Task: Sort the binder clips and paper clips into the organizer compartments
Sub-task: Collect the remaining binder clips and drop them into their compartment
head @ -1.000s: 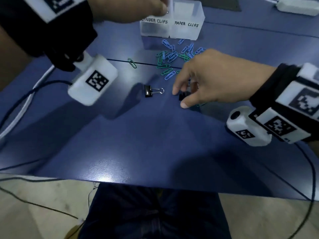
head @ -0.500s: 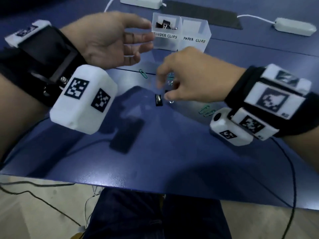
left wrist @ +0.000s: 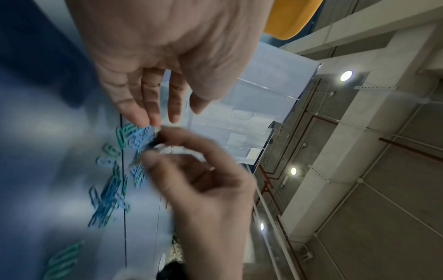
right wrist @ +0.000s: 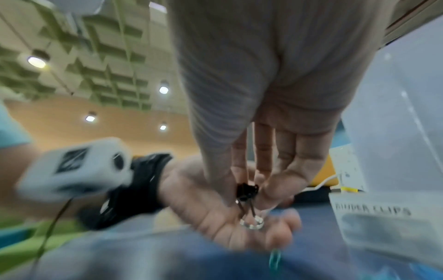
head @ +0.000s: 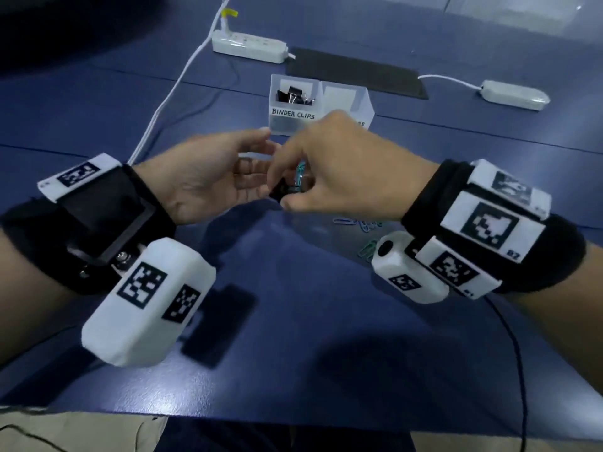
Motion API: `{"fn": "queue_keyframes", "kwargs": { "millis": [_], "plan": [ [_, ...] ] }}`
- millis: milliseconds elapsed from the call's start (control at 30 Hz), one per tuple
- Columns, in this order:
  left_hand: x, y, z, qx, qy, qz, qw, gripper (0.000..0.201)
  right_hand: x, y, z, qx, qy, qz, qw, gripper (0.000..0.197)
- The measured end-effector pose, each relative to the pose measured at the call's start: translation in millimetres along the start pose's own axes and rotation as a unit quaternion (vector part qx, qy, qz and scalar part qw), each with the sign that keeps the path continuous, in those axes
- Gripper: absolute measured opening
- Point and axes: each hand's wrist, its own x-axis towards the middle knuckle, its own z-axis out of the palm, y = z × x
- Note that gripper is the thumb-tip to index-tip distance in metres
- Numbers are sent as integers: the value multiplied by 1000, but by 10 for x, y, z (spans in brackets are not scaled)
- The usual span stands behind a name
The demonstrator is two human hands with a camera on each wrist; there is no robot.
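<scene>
My right hand (head: 281,198) pinches a black binder clip (right wrist: 246,191) between thumb and fingers, its silver handles hanging down. Just below it lies my left hand (head: 257,164), palm up with straight fingers, holding nothing. The clear organizer (head: 365,102) stands right behind the hands. Its left compartment, labelled BINDER CLIPS, holds several black binder clips (head: 291,94); the right one looks empty, its label hidden by my right hand. Blue and green paper clips (head: 360,225) lie under my right wrist, and more paper clips (left wrist: 112,181) show blurred in the left wrist view.
A white power strip (head: 248,45) with its white cable (head: 169,93) lies at the back left. A black mat (head: 355,76) sits behind the organizer, a white adapter (head: 515,94) at the back right. A thin black cable (head: 518,370) runs over the table's near right edge.
The right hand has lifted a binder clip off the table. The left hand came back from the organizer, turned palm up, and now sits under the right hand's fingers.
</scene>
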Motion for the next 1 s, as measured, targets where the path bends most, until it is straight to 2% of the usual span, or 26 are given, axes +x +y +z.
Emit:
{"fn": "queue_keyframes", "kwargs": {
  "millis": [67,167,267,400,500,600,667,733,767,800,867,900,933,1000],
  "plan": [
    [15,6,56,-66,-33,-22,997,28,74,29,-122,16,35,16,999,21],
    [25,56,138,-206,-91,-52,973,42,162,35,-171,1,37,9,999,27],
    [53,90,207,-245,-98,-47,963,43,194,44,-180,-9,38,-1,999,30],
    [151,111,221,-262,-67,-59,961,39,163,178,-298,6,108,24,994,26],
    [196,186,225,-239,-45,-76,967,26,87,279,-400,66,172,44,982,21],
    [257,359,275,-143,-36,-59,987,14,-5,413,-492,85,230,68,967,21],
    [367,512,312,-46,-6,-17,999,23,-71,528,-519,69,236,92,965,20],
    [502,669,374,75,32,48,996,32,-140,633,-492,53,213,117,968,17],
    [568,739,416,159,48,90,982,34,-170,677,-464,45,199,127,971,15],
    [639,794,456,262,62,127,955,34,-201,717,-434,39,184,136,973,14],
    [776,867,508,468,99,183,859,27,-244,764,-379,28,154,149,976,14],
    [844,886,529,537,112,206,811,26,-260,784,-357,21,145,155,977,14],
    [893,901,543,581,115,220,775,29,-270,795,-342,15,136,159,978,14],
    [967,885,574,644,97,225,725,31,-280,820,-291,5,115,162,980,14]
  ]
}}
